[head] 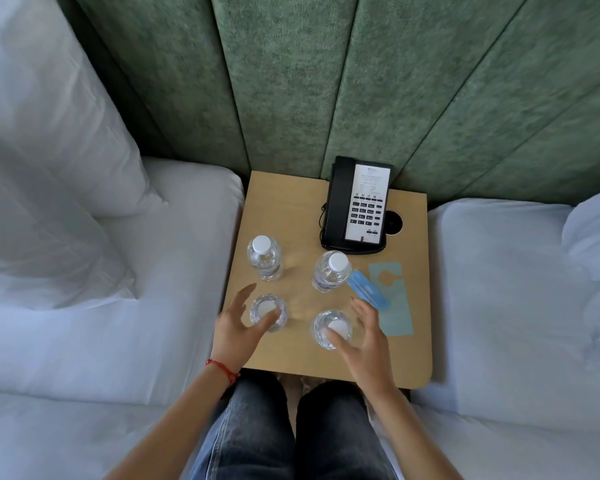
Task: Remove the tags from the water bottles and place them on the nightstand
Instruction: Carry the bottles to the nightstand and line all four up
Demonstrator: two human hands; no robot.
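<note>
Several clear water bottles with white caps stand on the wooden nightstand (409,355): far left bottle (264,258), far right bottle (331,271), near left bottle (269,311), near right bottle (331,329). A blue tag (368,289) leans against the far right bottle. A pale blue hanger tag (394,299) lies flat on the nightstand's right side. My left hand (238,323) is spread beside the near left bottle, thumb at its cap. My right hand (361,336) is spread around the near right bottle. Neither hand holds anything.
A black desk phone (357,206) stands at the back right of the nightstand, by a round cable hole (394,223). White beds (118,306) flank both sides, with a pillow (49,116) on the left. A green padded wall (326,81) is behind. My knees are under the front edge.
</note>
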